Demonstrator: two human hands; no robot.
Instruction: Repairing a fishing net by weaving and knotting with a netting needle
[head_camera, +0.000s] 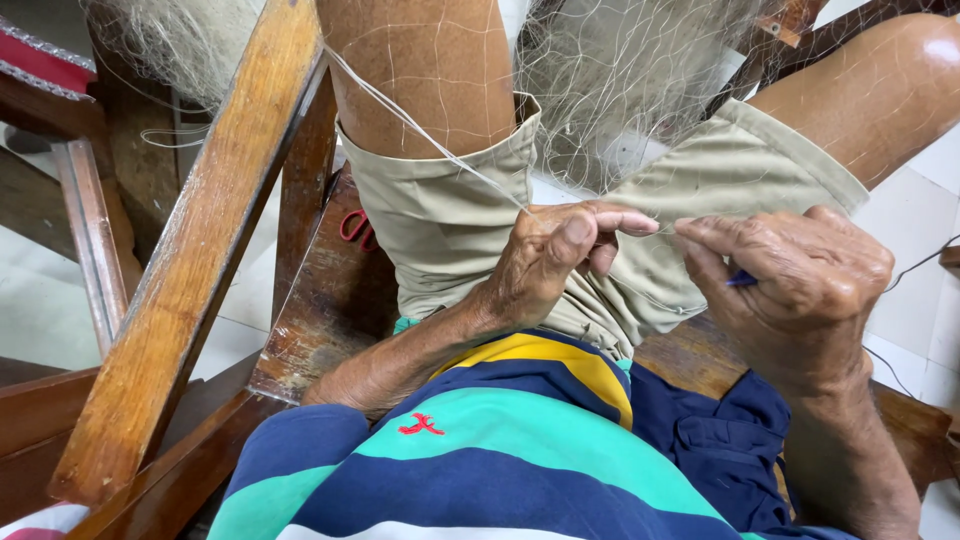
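Over at nine o'clock a worn wooden chair arm (190, 250) slants up across the view, and just past it, near ten o'clock of centre, red scissor handles (357, 229) peek out on the wooden seat (320, 310) beside the person's thigh. Now to the middle: the left hand (545, 260) sits over the lap, thumb and forefinger pinched tight on a thin white cord (420, 125) that runs taut up toward eleven o'clock, crossing the hem of the khaki shorts (440, 220). Above, at twelve o'clock, a pale fine-mesh fishing net (620, 70) hangs bunched between the two bare knees, its strands draping down onto the shorts. At three o'clock of the left hand comes the right hand (800, 290), fingers (705, 235) curled and closed, the tips pinching the fine strand that stretches between both hands, and a small blue tool (742, 280) is tucked in its grip, only a sliver of it showing under the fingers. The two hands are near each other, fingertips just apart. At six o'clock, the striped shirt (480, 460) in blue, teal and yellow fills the bottom, and a thin dark cable (925, 260) trails off at the far right.
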